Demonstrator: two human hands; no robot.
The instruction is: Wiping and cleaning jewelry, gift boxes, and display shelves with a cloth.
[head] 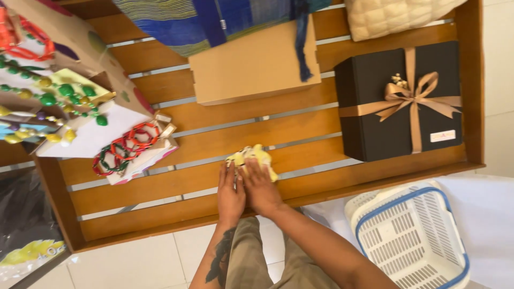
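Note:
My left hand (229,195) and my right hand (259,187) lie side by side on a slatted wooden table (214,142), near its front edge. Both press down on a small yellow and white crumpled item (256,156), which sticks out beyond the fingertips. What kind of item it is I cannot tell. The fingers of both hands are spread flat over it.
A black gift box (375,107) with a tan ribbon bow stands at the right. A plain cardboard box (251,67) lies at the back, under blue striped cloth (214,18). Beaded necklaces and bracelets (126,147) on cards fill the left. A white plastic basket (409,238) with blue rim sits on the floor at right.

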